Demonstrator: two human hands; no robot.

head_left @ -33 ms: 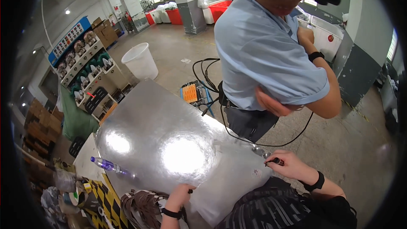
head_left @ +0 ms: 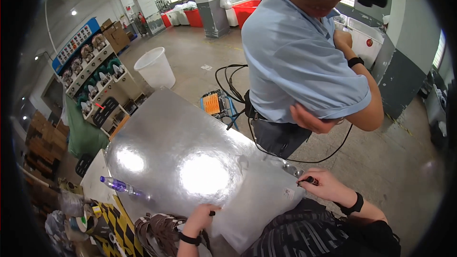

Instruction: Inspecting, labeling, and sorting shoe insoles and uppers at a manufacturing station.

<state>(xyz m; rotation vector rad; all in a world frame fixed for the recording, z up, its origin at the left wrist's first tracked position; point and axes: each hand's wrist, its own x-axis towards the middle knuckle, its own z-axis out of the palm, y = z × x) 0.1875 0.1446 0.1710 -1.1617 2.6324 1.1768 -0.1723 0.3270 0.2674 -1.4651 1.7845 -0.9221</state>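
translucent plastic bag lies on the shiny grey metal table, probably best kept flat while the right hand grips a black cylindrical pen and the left hand pinches a small black piece.

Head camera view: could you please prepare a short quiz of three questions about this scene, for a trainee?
1. True or false: the cloudy plastic covers part of the shiny table.
2. Which hand of the camera wearer holds the black pen?
3. Which colour shows on the bottle? A: red. B: orange. C: purple.

Key: 1 true; 2 the right hand; 3 C.
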